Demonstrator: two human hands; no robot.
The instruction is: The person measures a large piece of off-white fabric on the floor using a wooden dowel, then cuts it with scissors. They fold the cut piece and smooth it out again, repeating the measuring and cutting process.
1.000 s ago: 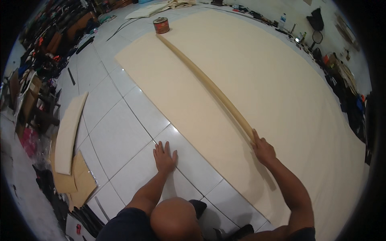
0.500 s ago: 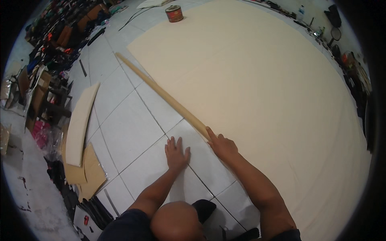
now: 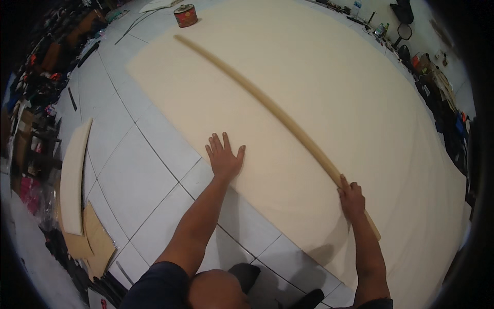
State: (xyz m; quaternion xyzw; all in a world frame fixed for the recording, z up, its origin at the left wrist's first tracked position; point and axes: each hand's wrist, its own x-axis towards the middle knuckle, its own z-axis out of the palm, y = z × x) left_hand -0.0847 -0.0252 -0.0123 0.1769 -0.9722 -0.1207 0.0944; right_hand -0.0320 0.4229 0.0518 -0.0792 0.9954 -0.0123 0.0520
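Observation:
A large cream sheet (image 3: 391, 103) lies spread over the floor. Across it slants a long tan pole (image 3: 282, 115), its far tip toward the upper left and its near tip beyond my right forearm. My right hand (image 3: 352, 200) wraps round this pole close to its near end. My left hand (image 3: 225, 159) is open, palm down with fingers spread, on the sheet beside its left edge. Nothing is held in that hand.
A red tin (image 3: 186, 16) stands by the sheet's far left corner. A cream strip (image 3: 74, 177) and brown flat pieces (image 3: 100, 239) lie left on the tiled floor (image 3: 126, 170). Cluttered items (image 3: 43, 77) line the far left, and others (image 3: 429, 87) the right wall.
My right hand has moved right, taking the pole from along the sheet's left edge onto the sheet. My left hand has gone from the tiles up onto the sheet. The view has also shifted.

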